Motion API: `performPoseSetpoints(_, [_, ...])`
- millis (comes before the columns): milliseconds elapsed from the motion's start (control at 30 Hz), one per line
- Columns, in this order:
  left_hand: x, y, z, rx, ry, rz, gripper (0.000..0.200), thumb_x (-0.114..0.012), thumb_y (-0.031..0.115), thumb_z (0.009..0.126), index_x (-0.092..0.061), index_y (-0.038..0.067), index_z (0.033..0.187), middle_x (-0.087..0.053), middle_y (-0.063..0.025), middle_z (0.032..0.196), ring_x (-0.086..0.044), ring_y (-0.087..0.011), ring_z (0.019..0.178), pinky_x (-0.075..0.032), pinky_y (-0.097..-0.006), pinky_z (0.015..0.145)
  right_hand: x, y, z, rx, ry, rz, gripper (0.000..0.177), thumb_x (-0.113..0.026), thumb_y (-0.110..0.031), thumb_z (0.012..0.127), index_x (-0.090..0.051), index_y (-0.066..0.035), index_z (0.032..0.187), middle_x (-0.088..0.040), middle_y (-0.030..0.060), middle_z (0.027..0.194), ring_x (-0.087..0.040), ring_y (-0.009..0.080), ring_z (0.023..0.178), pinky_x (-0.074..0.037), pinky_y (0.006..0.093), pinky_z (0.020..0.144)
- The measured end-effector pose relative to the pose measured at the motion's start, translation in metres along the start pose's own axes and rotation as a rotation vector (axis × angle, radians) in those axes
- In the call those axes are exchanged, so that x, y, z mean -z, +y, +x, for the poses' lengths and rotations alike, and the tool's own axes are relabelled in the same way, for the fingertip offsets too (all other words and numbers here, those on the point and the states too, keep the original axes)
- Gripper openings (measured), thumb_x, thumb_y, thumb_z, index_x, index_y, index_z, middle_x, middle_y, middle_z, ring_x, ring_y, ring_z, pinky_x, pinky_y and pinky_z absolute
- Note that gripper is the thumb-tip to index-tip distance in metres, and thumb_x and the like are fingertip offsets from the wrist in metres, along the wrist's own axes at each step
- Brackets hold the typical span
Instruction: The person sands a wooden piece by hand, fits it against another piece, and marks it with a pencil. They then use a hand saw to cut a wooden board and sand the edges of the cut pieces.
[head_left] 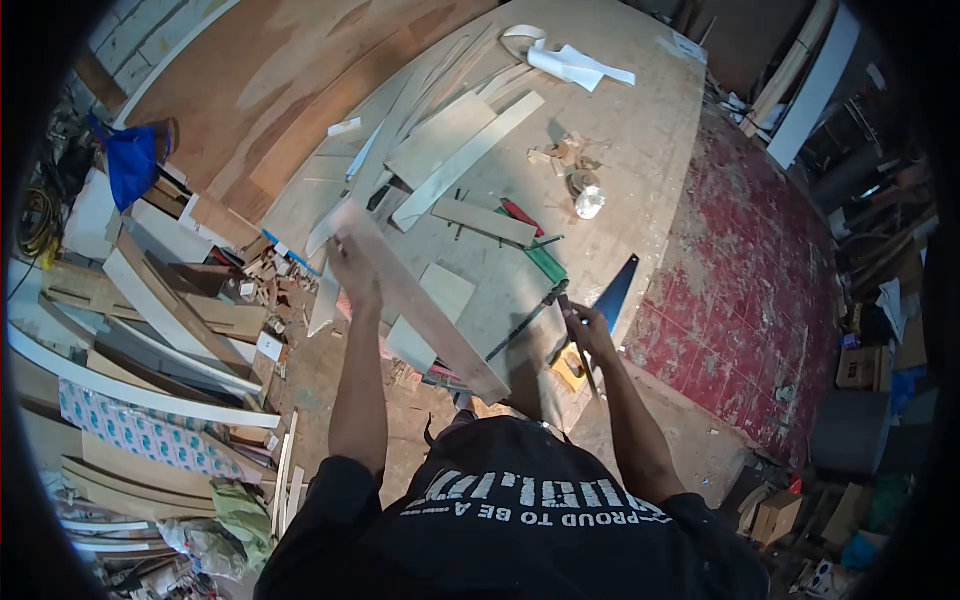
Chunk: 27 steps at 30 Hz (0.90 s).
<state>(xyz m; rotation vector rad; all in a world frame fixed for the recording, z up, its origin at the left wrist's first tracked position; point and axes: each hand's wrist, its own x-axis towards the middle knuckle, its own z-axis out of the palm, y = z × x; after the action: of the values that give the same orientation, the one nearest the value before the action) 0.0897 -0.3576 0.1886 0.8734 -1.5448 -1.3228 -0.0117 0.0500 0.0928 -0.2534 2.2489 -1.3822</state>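
My left hand (352,262) is closed round the upper left part of a long wooden board (420,305), which slants down to the right in front of my body. My right hand (590,335) grips a dark, thin tool (568,312) whose kind I cannot make out. Close to that hand lie a saw with a blue blade (615,292) and a yellow piece (569,368), perhaps its handle. Just above, a green tool (545,262) rests on the worktable (640,130), beside a small wooden strip (485,221) and a red-handled tool (520,215).
Wooden strips (470,160) and white sheeting (580,68) lie farther back on the table, near a wrapped roll (587,195). A stained red surface (740,290) adjoins at right. Curved boards (150,400) are stacked at left, below a blue bag (133,165).
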Motion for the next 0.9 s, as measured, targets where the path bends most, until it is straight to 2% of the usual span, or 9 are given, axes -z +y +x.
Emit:
performPoseSetpoints(67, [0.047, -0.029, 0.015, 0.011, 0.01, 0.127, 0.031, -0.046, 0.025, 0.104, -0.052, -0.002, 0.12, -0.06, -0.0115, 0.107, -0.058, -0.0207, 0.097, -0.049, -0.0343, 0.082, -0.034, 0.022, 0.019, -0.175, 0.0, 0.272, 0.039, -0.067, -0.025, 0.094, -0.066, 0.002, 0.122, -0.06, 0.0023, 0.064, -0.055, 0.0109, 0.054, -0.044, 0.0277, 0.051])
performPoseSetpoints(133, [0.075, -0.041, 0.015, 0.018, 0.012, 0.247, 0.032, -0.047, 0.023, 0.104, -0.049, -0.001, 0.126, -0.059, -0.0118, 0.111, -0.058, -0.0213, 0.099, -0.05, -0.0347, 0.084, -0.063, 0.025, 0.047, -0.221, 0.158, 0.136, 0.038, -0.068, -0.023, 0.092, -0.066, 0.002, 0.12, -0.063, 0.0046, 0.065, -0.06, 0.0126, 0.057, -0.048, 0.0284, 0.055])
performPoseSetpoints(267, [0.112, -0.034, -0.004, 0.17, 0.166, -0.03, 0.043, -0.053, 0.02, 0.104, -0.036, 0.006, 0.14, -0.052, -0.0147, 0.129, -0.055, -0.0246, 0.109, -0.05, -0.0345, 0.087, -0.1, 0.018, 0.115, -0.248, 0.55, -0.195, 0.051, -0.075, -0.037, 0.082, -0.067, -0.001, 0.117, -0.071, 0.0214, 0.099, -0.069, 0.0356, 0.096, -0.053, 0.0421, 0.085])
performPoseSetpoints(467, [0.127, -0.029, -0.006, 0.284, 0.132, 0.014, 0.045, -0.049, 0.014, 0.103, -0.035, 0.007, 0.145, -0.046, -0.018, 0.139, -0.054, -0.0294, 0.119, -0.053, -0.0399, 0.087, -0.111, 0.052, 0.169, -0.111, 0.581, -0.204, 0.046, -0.074, -0.03, 0.079, -0.065, -0.002, 0.115, -0.07, 0.0243, 0.1, -0.069, 0.0392, 0.091, -0.053, 0.0451, 0.084])
performPoseSetpoints(500, [0.131, -0.046, 0.001, 0.151, 0.124, 0.19, 0.043, -0.048, 0.012, 0.103, -0.037, 0.005, 0.144, -0.046, -0.0195, 0.139, -0.055, -0.0308, 0.119, -0.053, -0.0406, 0.086, -0.106, 0.034, 0.154, -0.081, 0.503, -0.207, 0.049, -0.075, -0.027, 0.083, -0.063, -0.005, 0.125, -0.067, 0.0188, 0.116, -0.07, 0.0299, 0.09, -0.055, 0.0392, 0.082])
performPoseSetpoints(633, [0.104, -0.013, 0.02, -0.26, 0.144, 0.562, 0.039, -0.048, 0.006, 0.1, -0.043, 0.0, 0.139, -0.048, -0.0239, 0.136, -0.058, -0.0341, 0.113, -0.052, -0.0409, 0.085, -0.095, 0.003, 0.077, 0.035, 0.164, -0.225, 0.05, -0.074, -0.026, 0.086, -0.06, -0.006, 0.13, -0.068, 0.0174, 0.114, -0.069, 0.0275, 0.095, -0.054, 0.0372, 0.084])
performPoseSetpoints(733, [0.077, -0.016, 0.046, -0.277, 0.023, 0.327, 0.04, -0.049, 0.006, 0.1, -0.043, 0.0, 0.138, -0.051, -0.0234, 0.131, -0.059, -0.0332, 0.109, -0.051, -0.0398, 0.086, -0.104, -0.023, -0.002, 0.062, -0.029, -0.083, 0.061, -0.074, -0.034, 0.084, -0.056, -0.004, 0.134, -0.063, 0.0209, 0.124, -0.063, 0.0383, 0.111, -0.05, 0.0437, 0.094])
performPoseSetpoints(800, [0.047, -0.018, 0.052, -0.191, -0.064, 0.27, 0.038, -0.049, 0.005, 0.099, -0.044, 0.0, 0.136, -0.052, -0.0218, 0.127, -0.059, -0.0318, 0.108, -0.05, -0.0394, 0.087, -0.109, -0.063, -0.044, 0.343, 0.025, -0.209, 0.077, -0.076, -0.04, 0.082, -0.045, -0.006, 0.144, -0.051, 0.0214, 0.14, -0.051, 0.038, 0.127, -0.042, 0.0481, 0.103])
performPoseSetpoints(900, [-0.007, -0.02, 0.04, 0.023, -0.278, 0.224, 0.033, -0.049, 0.003, 0.098, -0.046, 0.0, 0.13, -0.054, -0.0173, 0.119, -0.058, -0.0277, 0.104, -0.049, -0.0375, 0.09, -0.114, -0.122, -0.078, 0.282, 0.067, -0.55, 0.091, -0.079, -0.042, 0.078, -0.035, -0.008, 0.15, -0.041, 0.0199, 0.146, -0.042, 0.0359, 0.135, -0.03, 0.0564, 0.109])
